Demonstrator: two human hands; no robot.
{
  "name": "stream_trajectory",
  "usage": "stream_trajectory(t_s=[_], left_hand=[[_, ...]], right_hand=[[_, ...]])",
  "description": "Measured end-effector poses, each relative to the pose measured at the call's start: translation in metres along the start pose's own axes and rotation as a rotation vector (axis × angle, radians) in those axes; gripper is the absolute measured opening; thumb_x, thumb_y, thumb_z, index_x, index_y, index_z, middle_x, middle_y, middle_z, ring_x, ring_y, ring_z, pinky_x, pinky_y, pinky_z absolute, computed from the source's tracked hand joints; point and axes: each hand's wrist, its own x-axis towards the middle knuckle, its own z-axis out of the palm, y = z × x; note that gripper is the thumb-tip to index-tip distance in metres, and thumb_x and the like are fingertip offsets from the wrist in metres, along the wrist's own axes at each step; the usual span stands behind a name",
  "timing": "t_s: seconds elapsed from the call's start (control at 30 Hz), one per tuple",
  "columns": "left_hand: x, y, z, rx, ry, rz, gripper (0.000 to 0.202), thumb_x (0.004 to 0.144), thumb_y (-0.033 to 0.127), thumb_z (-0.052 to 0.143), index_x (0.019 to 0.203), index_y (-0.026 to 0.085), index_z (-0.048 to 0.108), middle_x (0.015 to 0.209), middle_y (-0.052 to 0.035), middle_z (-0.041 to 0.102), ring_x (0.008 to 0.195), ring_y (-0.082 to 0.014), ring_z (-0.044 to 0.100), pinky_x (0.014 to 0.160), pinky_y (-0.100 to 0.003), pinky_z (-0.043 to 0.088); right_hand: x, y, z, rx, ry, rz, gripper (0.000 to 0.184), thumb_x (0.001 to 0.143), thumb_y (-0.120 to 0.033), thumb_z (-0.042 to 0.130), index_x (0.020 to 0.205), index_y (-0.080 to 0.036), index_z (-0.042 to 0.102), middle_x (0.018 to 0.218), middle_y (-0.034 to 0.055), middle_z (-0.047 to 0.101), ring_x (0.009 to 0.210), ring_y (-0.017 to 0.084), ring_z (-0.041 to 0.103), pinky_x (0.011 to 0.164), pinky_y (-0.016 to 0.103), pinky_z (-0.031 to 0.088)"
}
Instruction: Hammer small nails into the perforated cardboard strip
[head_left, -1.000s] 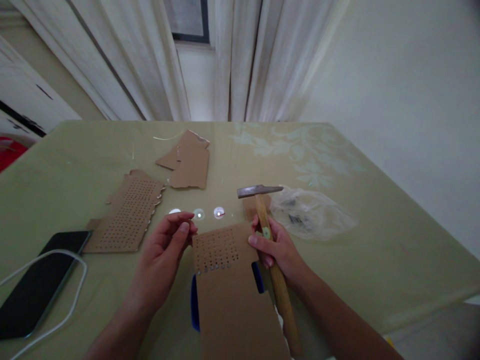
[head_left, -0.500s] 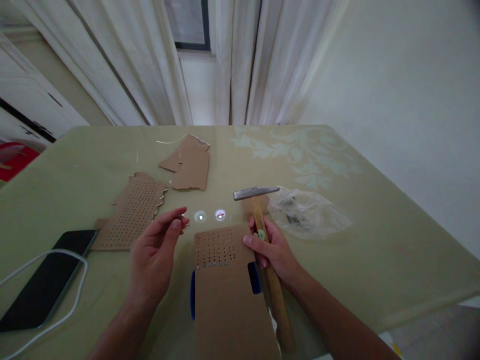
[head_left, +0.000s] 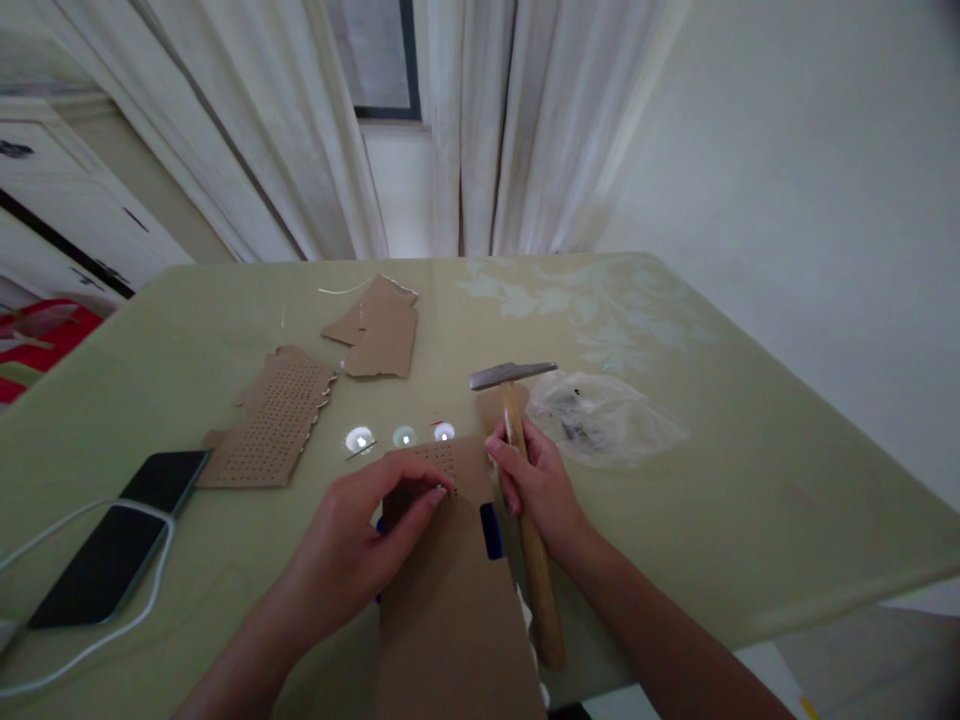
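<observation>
My right hand (head_left: 534, 488) grips the wooden handle of a hammer (head_left: 517, 455), whose metal head points left above the table. My left hand (head_left: 358, 535) reaches over a long strip of brown cardboard (head_left: 450, 600) that lies in front of me, with its fingertips pinched together on the strip's perforated far end. What the fingertips hold is too small to see. A blue object (head_left: 490, 529) sticks out from under the strip on its right side.
A perforated cardboard piece (head_left: 274, 418) and a torn plain piece (head_left: 379, 330) lie further back. A clear plastic bag (head_left: 600, 418) sits right of the hammer. A black phone (head_left: 120, 535) with a white cable (head_left: 112, 630) lies at the left. The green table (head_left: 750, 480) ends at right.
My left hand moved from the air left of the strip down onto its perforated end. The hammer drew slightly nearer the strip. The view shifted a little.
</observation>
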Motion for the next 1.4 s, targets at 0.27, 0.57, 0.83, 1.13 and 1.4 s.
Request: stream_trajectory(t_s=[0.27, 0.57, 0.83, 1.13, 1.4], left_hand=[[-0.003, -0.004, 0.004, 0.043, -0.005, 0.001, 0.011, 0.103, 0.025, 0.068, 0.102, 0.025, 0.079, 0.088, 0.0018, 0.080, 0.073, -0.0122, 0.072, 0.068, -0.020, 0.057], [-0.008, -0.005, 0.005, 0.057, 0.015, 0.003, 0.011, 0.104, 0.024, 0.067, 0.103, 0.025, 0.079, 0.091, 0.0011, 0.081, 0.075, -0.0131, 0.074, 0.070, -0.021, 0.059], [-0.007, -0.009, 0.007, 0.067, -0.020, 0.043, 0.009, 0.104, 0.024, 0.070, 0.107, 0.028, 0.078, 0.097, 0.0023, 0.082, 0.083, -0.0132, 0.076, 0.077, -0.021, 0.059], [-0.004, -0.009, 0.008, 0.045, -0.054, -0.022, 0.011, 0.105, 0.028, 0.067, 0.105, 0.025, 0.077, 0.092, -0.0008, 0.079, 0.076, -0.0144, 0.072, 0.066, -0.021, 0.058], [-0.003, -0.010, 0.006, 0.032, -0.066, -0.033, 0.012, 0.106, 0.029, 0.067, 0.103, 0.024, 0.077, 0.091, -0.0014, 0.079, 0.075, -0.0143, 0.071, 0.068, -0.022, 0.058]], right_hand=[[-0.004, -0.004, 0.002, 0.026, 0.003, -0.008, 0.029, 0.094, -0.047, 0.078, 0.094, -0.023, 0.060, 0.046, -0.0138, 0.048, 0.033, 0.007, 0.034, 0.035, 0.019, 0.026], [-0.004, -0.004, 0.003, 0.050, -0.007, -0.025, 0.030, 0.093, -0.046, 0.079, 0.093, -0.023, 0.061, 0.046, -0.0137, 0.048, 0.033, 0.007, 0.035, 0.034, 0.019, 0.025], [-0.005, -0.005, 0.002, 0.080, 0.027, -0.087, 0.043, 0.097, -0.061, 0.076, 0.092, -0.020, 0.066, 0.057, -0.0103, 0.053, 0.031, 0.005, 0.040, 0.033, 0.018, 0.026], [-0.009, -0.014, -0.003, 0.131, 0.078, -0.161, 0.049, 0.100, -0.068, 0.073, 0.099, -0.020, 0.072, 0.074, -0.0079, 0.057, 0.034, 0.003, 0.046, 0.033, 0.017, 0.034], [-0.009, -0.015, -0.004, 0.123, 0.074, -0.145, 0.046, 0.100, -0.065, 0.074, 0.098, -0.019, 0.074, 0.074, -0.0072, 0.057, 0.033, 0.003, 0.048, 0.032, 0.017, 0.034]])
